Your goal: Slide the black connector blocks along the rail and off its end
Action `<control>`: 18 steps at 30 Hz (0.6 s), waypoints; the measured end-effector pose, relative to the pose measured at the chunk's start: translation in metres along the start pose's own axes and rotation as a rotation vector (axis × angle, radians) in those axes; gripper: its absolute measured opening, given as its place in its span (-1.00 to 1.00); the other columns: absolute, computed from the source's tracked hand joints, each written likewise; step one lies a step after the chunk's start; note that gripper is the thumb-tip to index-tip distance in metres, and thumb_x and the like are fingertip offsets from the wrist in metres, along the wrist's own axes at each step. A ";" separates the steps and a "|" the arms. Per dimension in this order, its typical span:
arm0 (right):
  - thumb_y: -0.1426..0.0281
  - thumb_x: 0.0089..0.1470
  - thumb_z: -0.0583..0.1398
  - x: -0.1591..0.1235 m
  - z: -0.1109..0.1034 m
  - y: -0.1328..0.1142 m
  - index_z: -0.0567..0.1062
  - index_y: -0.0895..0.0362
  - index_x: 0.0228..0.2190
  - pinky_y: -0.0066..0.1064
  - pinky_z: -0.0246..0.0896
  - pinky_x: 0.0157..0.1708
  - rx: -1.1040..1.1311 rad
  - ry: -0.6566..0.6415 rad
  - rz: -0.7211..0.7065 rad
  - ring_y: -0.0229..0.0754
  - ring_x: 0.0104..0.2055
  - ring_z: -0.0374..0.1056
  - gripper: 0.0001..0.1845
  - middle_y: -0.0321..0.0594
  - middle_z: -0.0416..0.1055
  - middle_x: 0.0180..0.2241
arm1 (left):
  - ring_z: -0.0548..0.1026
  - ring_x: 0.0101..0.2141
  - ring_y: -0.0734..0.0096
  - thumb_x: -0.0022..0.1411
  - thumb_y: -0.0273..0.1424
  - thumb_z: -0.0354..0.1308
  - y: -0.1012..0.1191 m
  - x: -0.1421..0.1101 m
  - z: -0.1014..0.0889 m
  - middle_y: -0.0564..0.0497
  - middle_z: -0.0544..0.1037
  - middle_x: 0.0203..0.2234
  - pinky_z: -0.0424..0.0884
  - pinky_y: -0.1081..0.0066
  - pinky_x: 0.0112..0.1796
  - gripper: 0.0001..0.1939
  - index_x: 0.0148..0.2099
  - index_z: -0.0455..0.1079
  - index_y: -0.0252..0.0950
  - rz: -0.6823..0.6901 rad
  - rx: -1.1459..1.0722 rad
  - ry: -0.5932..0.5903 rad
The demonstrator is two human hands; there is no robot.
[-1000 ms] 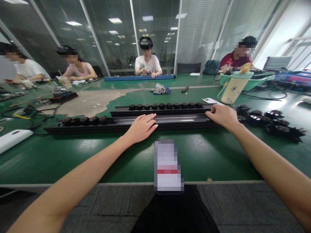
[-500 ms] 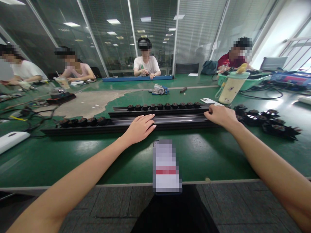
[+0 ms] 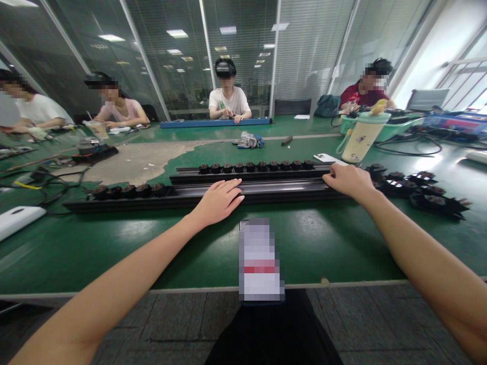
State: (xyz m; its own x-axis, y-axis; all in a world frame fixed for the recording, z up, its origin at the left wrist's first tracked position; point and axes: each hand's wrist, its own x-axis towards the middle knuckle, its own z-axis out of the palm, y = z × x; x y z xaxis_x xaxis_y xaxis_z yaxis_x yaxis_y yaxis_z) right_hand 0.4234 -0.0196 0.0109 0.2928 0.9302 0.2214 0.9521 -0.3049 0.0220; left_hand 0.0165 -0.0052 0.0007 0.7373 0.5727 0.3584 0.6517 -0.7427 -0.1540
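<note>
A long black channel rail lies across the green table in front of me. My left hand rests flat on its middle, fingers stretched out and holding nothing. At the rail's right end my right hand is closed with the fingers curled down; what they grip is hidden beneath the hand. Several round black parts with coppery centres sit in a row in the left stretch of this rail. Right behind it stands a second black rail carrying a row of similar round parts.
Loose black parts are heaped right of my right hand. A phone lies at the table's front edge. Beyond the rails are a cream tumbler, a white phone and gloves. Several people sit around the table.
My right hand has shifted very slightly to the right, and the dark bit that showed by its thumb is now hidden. The left hand stays in place on the rail.
</note>
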 end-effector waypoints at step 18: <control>0.09 0.12 0.05 0.001 0.002 0.005 0.59 0.13 -0.20 -0.20 0.20 -0.25 0.053 0.053 -0.036 0.08 -0.21 0.41 -0.52 0.05 0.51 -0.27 | 0.33 0.31 0.16 0.55 -0.20 -0.19 0.000 0.000 0.000 -0.18 0.34 0.34 0.19 0.08 0.31 -0.53 0.11 0.47 -0.31 -0.006 0.000 -0.008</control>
State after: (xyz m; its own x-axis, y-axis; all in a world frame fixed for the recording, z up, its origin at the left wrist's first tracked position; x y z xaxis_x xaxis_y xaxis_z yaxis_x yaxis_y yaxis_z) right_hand 0.4287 -0.0195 0.0090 0.2546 0.9278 0.2726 0.9656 -0.2591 -0.0200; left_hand 0.0168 -0.0052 0.0010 0.7351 0.5796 0.3517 0.6558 -0.7396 -0.1518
